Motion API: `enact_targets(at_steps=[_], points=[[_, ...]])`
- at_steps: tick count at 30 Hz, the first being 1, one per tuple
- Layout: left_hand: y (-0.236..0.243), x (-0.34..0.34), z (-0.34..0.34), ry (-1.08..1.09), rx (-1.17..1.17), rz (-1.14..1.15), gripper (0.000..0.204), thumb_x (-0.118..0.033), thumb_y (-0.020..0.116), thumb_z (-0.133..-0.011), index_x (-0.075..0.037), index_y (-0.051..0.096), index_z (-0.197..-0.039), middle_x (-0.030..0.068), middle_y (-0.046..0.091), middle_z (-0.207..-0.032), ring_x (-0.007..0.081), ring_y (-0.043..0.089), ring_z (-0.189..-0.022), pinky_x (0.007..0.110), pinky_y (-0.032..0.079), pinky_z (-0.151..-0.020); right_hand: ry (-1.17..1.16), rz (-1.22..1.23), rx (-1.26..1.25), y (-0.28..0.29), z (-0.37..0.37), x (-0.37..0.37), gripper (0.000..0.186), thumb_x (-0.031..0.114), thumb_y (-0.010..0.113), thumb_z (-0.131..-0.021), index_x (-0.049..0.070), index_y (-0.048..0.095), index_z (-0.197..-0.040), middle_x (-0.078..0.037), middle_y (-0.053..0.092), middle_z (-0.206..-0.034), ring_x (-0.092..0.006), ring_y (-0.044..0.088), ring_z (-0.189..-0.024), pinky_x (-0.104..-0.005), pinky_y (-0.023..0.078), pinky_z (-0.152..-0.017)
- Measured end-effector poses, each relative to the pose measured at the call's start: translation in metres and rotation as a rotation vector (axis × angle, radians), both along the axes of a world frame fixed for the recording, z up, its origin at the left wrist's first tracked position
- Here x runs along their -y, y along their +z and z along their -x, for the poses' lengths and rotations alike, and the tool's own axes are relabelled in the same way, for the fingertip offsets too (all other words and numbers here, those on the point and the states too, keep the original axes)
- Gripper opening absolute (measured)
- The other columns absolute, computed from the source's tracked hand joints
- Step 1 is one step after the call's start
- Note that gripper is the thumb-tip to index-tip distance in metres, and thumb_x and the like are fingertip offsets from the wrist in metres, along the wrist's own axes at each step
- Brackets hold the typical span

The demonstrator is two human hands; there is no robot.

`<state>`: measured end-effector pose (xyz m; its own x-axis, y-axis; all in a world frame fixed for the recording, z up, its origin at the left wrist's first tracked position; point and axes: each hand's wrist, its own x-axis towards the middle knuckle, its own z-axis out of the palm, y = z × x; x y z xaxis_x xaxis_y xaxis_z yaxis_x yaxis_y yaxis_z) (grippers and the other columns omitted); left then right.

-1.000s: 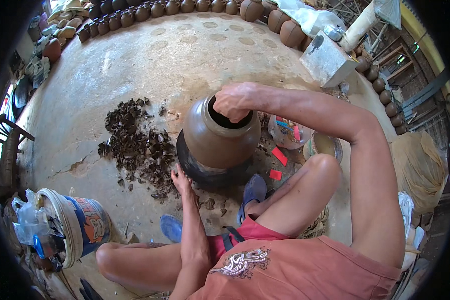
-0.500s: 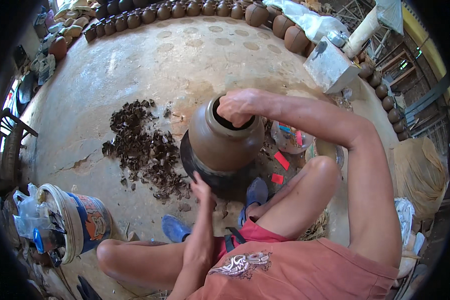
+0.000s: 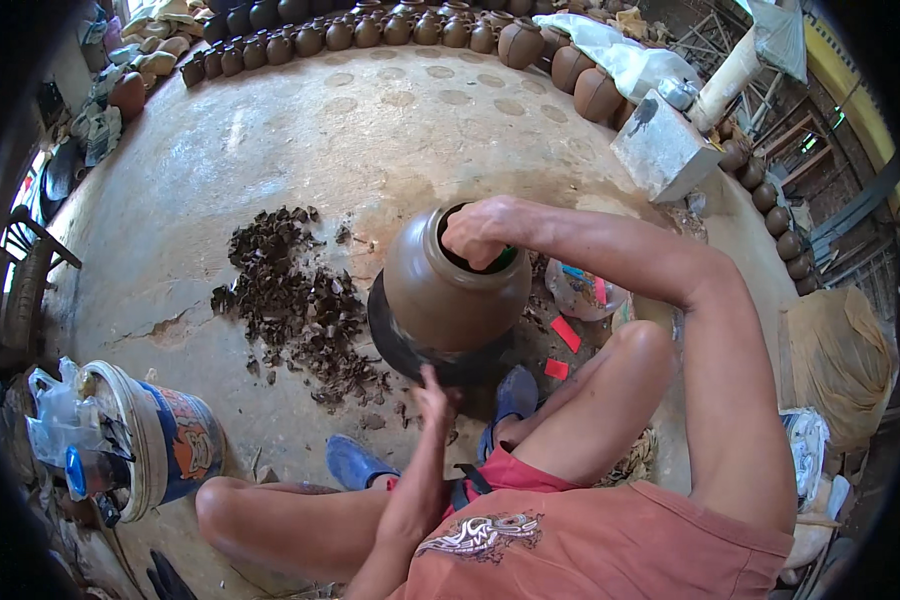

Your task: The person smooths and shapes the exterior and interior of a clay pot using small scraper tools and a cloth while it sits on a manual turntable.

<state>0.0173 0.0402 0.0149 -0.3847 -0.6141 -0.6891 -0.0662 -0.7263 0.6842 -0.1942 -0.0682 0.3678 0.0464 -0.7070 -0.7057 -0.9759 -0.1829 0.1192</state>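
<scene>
Your hands are both at the pot (image 3: 455, 300), which stands mid-frame on a dark base (image 3: 392, 335). Your right hand (image 3: 478, 234) is bent into its mouth, the fingers hidden, so I cannot tell whether they grip anything. Your left hand (image 3: 434, 402), slightly blurred, is open at the base's lower edge; contact is unclear. Dark scraps (image 3: 295, 300) lie on the floor (image 3: 170, 270) left of centre, red strips (image 3: 566, 334) right of centre. A bucket (image 3: 185, 435) stands lower left; small pots (image 3: 338, 37) line the top.
</scene>
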Motion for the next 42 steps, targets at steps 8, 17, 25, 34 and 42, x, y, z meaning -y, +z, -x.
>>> enact_targets(at_steps=[8, 17, 25, 34, 42], points=[[-0.041, 0.069, -0.019, 0.243, -0.217, -0.122, 0.056, -0.061, 0.063, -0.095, -0.008, 0.055, -0.111, 0.0023, 0.058, -0.069, 0.0137, 0.055, -0.047, 0.03, 0.041, -0.038, -0.017, -0.119, -0.07, 0.001, 0.004, 0.012, 0.028, 0.008, 0.063, -0.073, 0.001, 0.076, -0.097, -0.02, 0.075, -0.099, -0.036, 0.072, -0.095, -0.0452, 0.058, -0.079], [-0.036, -0.024, 0.0, -0.273, -0.072, -0.378, 0.078, -0.066, 0.065, -0.092, 0.007, 0.055, -0.118, 0.0169, 0.069, -0.081, 0.0252, 0.06, -0.047, 0.037, 0.05, -0.045, 0.017, -0.031, -0.017, 0.002, 0.0, 0.007, 0.029, 0.011, 0.06, -0.078, 0.0, 0.077, -0.1, -0.019, 0.075, -0.104, -0.0327, 0.072, -0.1, -0.0425, 0.057, -0.083], [-0.043, 0.079, -0.012, 0.32, 0.212, 0.399, 0.056, -0.06, 0.056, -0.1, -0.004, 0.064, -0.106, 0.0134, 0.072, -0.083, 0.0181, 0.067, -0.064, 0.034, 0.047, -0.048, -0.036, -0.027, -0.012, 0.013, -0.008, 0.016, 0.028, 0.009, 0.062, -0.074, -0.003, 0.075, -0.096, -0.024, 0.074, -0.1, -0.037, 0.072, -0.095, -0.0458, 0.059, -0.078], [0.001, 0.034, -0.002, 0.231, -0.03, -0.043, 0.066, -0.068, 0.067, -0.089, -0.007, 0.058, -0.114, 0.0025, 0.059, -0.07, 0.0145, 0.057, -0.053, 0.027, 0.044, -0.046, -0.041, -0.004, 0.038, 0.002, 0.01, 0.007, 0.03, 0.009, 0.061, -0.075, -0.004, 0.075, -0.098, -0.024, 0.074, -0.1, -0.0389, 0.072, -0.096, -0.0466, 0.057, -0.082], [-0.039, -0.004, -0.01, -0.195, -0.217, -0.375, 0.07, -0.068, 0.059, -0.094, 0.0, 0.061, -0.108, 0.0167, 0.07, -0.08, 0.0262, 0.066, -0.059, 0.036, 0.049, -0.047, -0.084, -0.046, -0.014, 0.017, -0.013, 0.037, 0.034, 0.012, 0.059, -0.079, 0.001, 0.076, -0.106, -0.019, 0.075, -0.108, -0.0319, 0.072, -0.102, -0.0454, 0.057, -0.084]])
